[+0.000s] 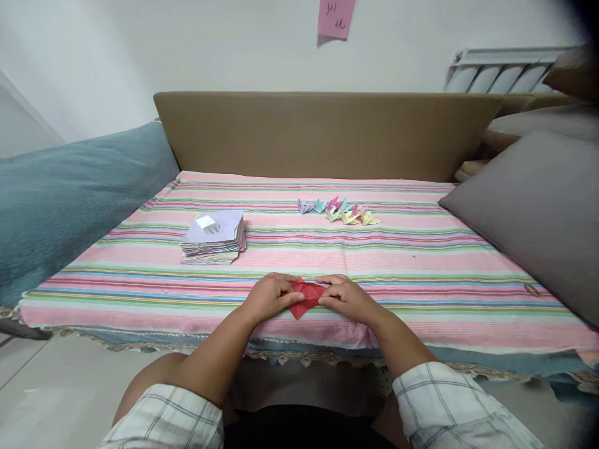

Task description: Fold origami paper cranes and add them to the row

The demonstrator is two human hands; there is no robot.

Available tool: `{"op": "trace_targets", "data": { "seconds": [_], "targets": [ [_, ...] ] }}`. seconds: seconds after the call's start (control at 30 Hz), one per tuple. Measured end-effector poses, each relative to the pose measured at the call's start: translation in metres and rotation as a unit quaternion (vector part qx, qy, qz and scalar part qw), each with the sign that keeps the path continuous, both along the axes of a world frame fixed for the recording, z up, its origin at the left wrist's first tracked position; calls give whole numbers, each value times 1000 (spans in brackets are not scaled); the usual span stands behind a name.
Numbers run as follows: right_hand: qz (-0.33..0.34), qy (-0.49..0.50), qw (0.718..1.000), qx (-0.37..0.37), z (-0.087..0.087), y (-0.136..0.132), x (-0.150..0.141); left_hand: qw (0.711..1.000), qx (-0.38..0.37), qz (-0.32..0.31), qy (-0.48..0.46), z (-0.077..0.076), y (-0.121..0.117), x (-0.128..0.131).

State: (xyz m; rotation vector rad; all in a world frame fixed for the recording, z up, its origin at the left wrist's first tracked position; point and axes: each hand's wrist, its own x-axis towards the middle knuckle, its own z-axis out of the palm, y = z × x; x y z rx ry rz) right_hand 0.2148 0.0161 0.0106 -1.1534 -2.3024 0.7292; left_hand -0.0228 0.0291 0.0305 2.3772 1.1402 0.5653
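A red folded paper [305, 297] lies on the striped cloth [421, 262] near its front edge. My left hand [270, 295] pinches the paper's left side with curled fingers. My right hand [345, 295] presses and pinches its right side. Both hands rest on the cloth. A stack of square coloured papers [214, 237] with a pale lilac sheet on top sits to the left, beyond my left hand. Several small folded paper figures [339, 211] in purple, blue, pink and yellow lie in a row farther back, near the middle.
A tan padded board [322, 134] stands behind the cloth. A teal blanket [70, 193] lies at the left, grey cushions [538, 212] at the right. A pink note [336, 17] hangs on the wall, a radiator [500, 70] at the upper right.
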Motion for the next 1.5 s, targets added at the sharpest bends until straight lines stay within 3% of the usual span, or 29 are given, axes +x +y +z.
{"op": "trace_targets", "data": {
  "seconds": [0.23, 0.33, 0.53, 0.73, 1.03, 1.27, 1.5],
  "targets": [
    [-6, 7, 1000, -2, 1, 0, -2, 987, -40, 158, -11, -4, -2, 12],
    [-7, 10, 1000, -1, 2, -1, -3, 979, -44, 197, -14, -4, -2, 14],
    [-25, 45, 999, 9, -2, 0, -4, 991, -30, 125, -44, -5, 1, 17],
    [-46, 49, 998, -2, 0, -1, -5, 993, -13, 109, -36, -10, 3, 17],
    [-55, 37, 998, -18, 0, -1, -5, 999, 43, -13, -15, -5, 2, 13],
    [-59, 26, 998, 8, -3, 0, -7, 994, 112, -4, 18, -8, -2, 20],
    [-70, 27, 997, 24, -3, -2, -9, 976, 208, -49, 43, -13, -1, 22]
  ]
}}
